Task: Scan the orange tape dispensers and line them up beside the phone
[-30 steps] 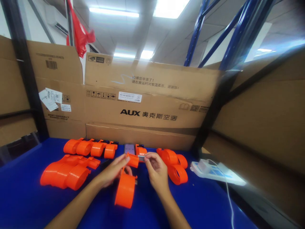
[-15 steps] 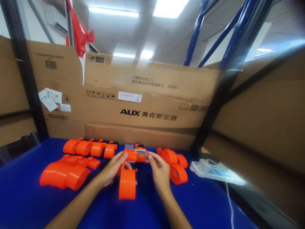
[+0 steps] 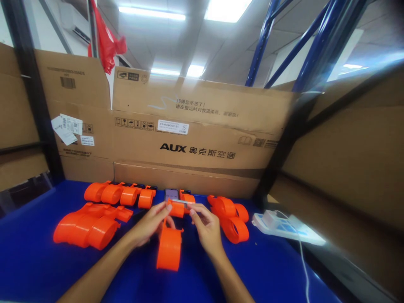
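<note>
An orange plastic tape dispenser (image 3: 169,246) is held above the blue table (image 3: 38,265), its round body hanging toward me. My left hand (image 3: 150,223) grips its upper end, thumb and fingers wrapped round the orange head (image 3: 177,208). My right hand (image 3: 203,225) pinches a small grey metal strip (image 3: 183,202) at the top of that head, fingers pressed together. Both hands meet over the middle of the table.
Rows of the same orange dispensers lie at the left (image 3: 86,227), back left (image 3: 121,194) and right (image 3: 232,219). A phone (image 3: 171,194) lies behind my hands. A white power strip (image 3: 284,229) with a cable sits at the right. Cardboard boxes (image 3: 195,139) wall the table.
The dispenser swung from tilted to hanging nearly straight, and my hands rose slightly and then dropped a little. The grips did not change.
</note>
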{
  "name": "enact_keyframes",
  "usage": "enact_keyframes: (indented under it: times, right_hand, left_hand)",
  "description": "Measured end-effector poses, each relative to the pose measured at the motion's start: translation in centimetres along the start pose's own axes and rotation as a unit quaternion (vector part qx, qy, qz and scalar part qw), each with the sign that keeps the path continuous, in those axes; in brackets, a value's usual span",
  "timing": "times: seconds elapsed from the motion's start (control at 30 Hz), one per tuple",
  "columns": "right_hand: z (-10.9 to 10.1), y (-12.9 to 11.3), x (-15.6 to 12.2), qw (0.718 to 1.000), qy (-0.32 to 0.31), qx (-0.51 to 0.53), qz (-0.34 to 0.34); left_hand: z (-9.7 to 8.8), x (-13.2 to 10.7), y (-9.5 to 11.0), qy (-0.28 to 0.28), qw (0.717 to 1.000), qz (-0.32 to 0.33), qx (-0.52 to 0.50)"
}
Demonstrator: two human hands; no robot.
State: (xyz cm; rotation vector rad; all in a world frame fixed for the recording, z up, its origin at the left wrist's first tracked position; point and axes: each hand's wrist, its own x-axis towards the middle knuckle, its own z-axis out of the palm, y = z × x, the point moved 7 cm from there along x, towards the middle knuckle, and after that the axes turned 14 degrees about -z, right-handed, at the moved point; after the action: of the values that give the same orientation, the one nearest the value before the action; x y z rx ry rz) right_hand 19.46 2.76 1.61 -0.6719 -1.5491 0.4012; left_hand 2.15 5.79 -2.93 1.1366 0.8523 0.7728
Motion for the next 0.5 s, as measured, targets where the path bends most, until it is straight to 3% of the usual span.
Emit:
enact_keyframes:
  times: [0.37, 0.5]
  right_hand:
    - [0.6, -0.3, 0.3, 0.998, -0.046, -0.025, -0.045]
    - [0.9, 0.1, 0.0, 0.995, -0.052, -0.071, -0.051]
  left_hand:
    - [0.4, -0.4, 0.4, -0.021, 1.0, -0.01, 0.009]
    - [-0.4, -0.6, 1.9, 0.025, 0.998, 0.021, -0.057]
